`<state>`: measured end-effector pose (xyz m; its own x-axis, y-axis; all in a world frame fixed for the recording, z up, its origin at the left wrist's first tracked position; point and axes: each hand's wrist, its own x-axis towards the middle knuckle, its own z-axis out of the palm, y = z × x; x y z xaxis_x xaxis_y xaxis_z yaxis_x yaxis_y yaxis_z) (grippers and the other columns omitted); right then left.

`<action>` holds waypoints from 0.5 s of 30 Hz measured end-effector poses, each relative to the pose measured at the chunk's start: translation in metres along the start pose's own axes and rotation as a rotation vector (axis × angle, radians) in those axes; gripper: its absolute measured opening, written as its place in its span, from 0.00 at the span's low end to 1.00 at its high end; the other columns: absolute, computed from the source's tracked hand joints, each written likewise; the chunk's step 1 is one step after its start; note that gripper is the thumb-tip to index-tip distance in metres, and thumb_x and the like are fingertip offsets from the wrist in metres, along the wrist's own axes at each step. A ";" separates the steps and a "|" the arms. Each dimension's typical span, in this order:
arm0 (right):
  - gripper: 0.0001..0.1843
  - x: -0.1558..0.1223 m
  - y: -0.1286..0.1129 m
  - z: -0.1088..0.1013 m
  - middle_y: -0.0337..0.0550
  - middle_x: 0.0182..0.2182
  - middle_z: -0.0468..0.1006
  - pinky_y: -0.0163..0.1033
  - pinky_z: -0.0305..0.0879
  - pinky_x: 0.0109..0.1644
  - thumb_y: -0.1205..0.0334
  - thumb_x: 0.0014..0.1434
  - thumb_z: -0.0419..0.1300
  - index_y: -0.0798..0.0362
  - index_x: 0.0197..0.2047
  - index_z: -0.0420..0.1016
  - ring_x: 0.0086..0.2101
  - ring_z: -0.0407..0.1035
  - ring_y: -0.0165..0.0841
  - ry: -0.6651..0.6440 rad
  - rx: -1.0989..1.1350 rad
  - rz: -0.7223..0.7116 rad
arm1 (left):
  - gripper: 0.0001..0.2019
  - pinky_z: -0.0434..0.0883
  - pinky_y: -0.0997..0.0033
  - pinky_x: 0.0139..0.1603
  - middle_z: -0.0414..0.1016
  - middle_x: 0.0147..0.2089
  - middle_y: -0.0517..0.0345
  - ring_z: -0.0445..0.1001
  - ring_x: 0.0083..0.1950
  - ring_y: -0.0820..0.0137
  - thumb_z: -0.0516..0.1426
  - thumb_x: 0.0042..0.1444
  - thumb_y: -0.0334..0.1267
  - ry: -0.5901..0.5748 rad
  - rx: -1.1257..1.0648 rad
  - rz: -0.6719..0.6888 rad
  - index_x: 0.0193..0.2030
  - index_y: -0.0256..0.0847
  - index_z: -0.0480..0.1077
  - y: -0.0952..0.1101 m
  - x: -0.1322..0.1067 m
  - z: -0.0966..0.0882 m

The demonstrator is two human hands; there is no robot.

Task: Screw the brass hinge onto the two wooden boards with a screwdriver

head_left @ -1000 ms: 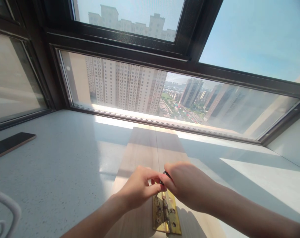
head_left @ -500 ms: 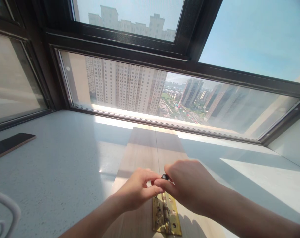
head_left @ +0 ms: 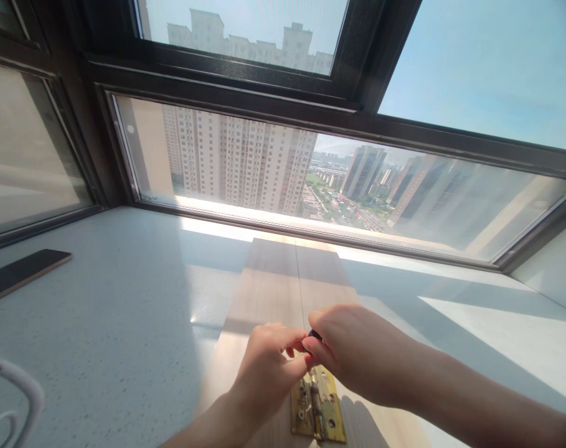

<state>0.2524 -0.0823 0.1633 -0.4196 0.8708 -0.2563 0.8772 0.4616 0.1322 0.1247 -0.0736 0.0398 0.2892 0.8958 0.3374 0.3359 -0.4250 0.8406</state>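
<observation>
Two light wooden boards (head_left: 283,280) lie side by side on a pale sill, running away from me toward the window. A brass hinge (head_left: 317,404) spans their seam at the near end. My right hand (head_left: 357,351) is closed around a small black tool (head_left: 314,335) just above the hinge; only its dark end shows. My left hand (head_left: 268,367) is pinched against the same spot, fingertips meeting the right hand's. What the left fingers pinch is hidden.
A dark phone (head_left: 18,274) lies at the far left of the speckled sill (head_left: 124,311). A white wire shape (head_left: 12,392) curves in at the lower left corner. Dark window frames (head_left: 311,118) close the sill at the back and left.
Both hands have stayed joined over the hinge, shifting slightly right and down. The view has tilted a little, so the hinge sits lower in the frame.
</observation>
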 end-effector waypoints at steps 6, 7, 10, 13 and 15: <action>0.11 0.000 0.005 -0.007 0.45 0.28 0.75 0.35 0.48 0.26 0.62 0.62 0.51 0.53 0.31 0.71 0.28 0.67 0.34 -0.051 0.033 -0.097 | 0.03 0.57 0.77 0.31 0.70 0.25 0.64 0.64 0.29 0.75 0.60 0.50 0.33 -0.093 -0.036 -0.031 0.27 0.39 0.73 0.001 0.004 -0.005; 0.11 0.000 0.006 -0.006 0.45 0.28 0.75 0.35 0.48 0.26 0.62 0.62 0.51 0.53 0.30 0.71 0.28 0.67 0.34 -0.048 0.027 -0.113 | 0.04 0.57 0.77 0.31 0.70 0.27 0.64 0.63 0.31 0.74 0.59 0.52 0.33 -0.189 -0.058 0.010 0.28 0.39 0.72 0.001 0.007 -0.010; 0.10 -0.001 0.009 -0.003 0.44 0.27 0.74 0.35 0.48 0.25 0.63 0.61 0.51 0.53 0.29 0.69 0.26 0.66 0.33 -0.040 0.012 -0.160 | 0.07 0.57 0.77 0.33 0.68 0.28 0.64 0.62 0.32 0.75 0.56 0.56 0.33 -0.397 -0.137 0.094 0.28 0.38 0.71 -0.002 0.014 -0.023; 0.09 -0.001 0.012 -0.001 0.44 0.27 0.74 0.35 0.48 0.25 0.63 0.59 0.52 0.53 0.29 0.68 0.26 0.66 0.33 -0.043 0.041 -0.160 | 0.07 0.57 0.78 0.32 0.66 0.26 0.64 0.62 0.32 0.75 0.57 0.56 0.31 -0.407 -0.198 0.089 0.27 0.38 0.72 -0.004 0.016 -0.025; 0.08 -0.001 0.014 -0.002 0.44 0.29 0.74 0.35 0.49 0.26 0.63 0.59 0.53 0.53 0.30 0.68 0.28 0.67 0.33 -0.040 0.078 -0.134 | 0.07 0.56 0.78 0.30 0.66 0.24 0.64 0.62 0.31 0.75 0.57 0.55 0.31 -0.352 -0.208 0.064 0.26 0.38 0.73 -0.005 0.015 -0.019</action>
<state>0.2643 -0.0761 0.1672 -0.5257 0.7941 -0.3050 0.8302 0.5572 0.0198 0.1101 -0.0556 0.0491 0.6048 0.7540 0.2562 0.1298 -0.4108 0.9024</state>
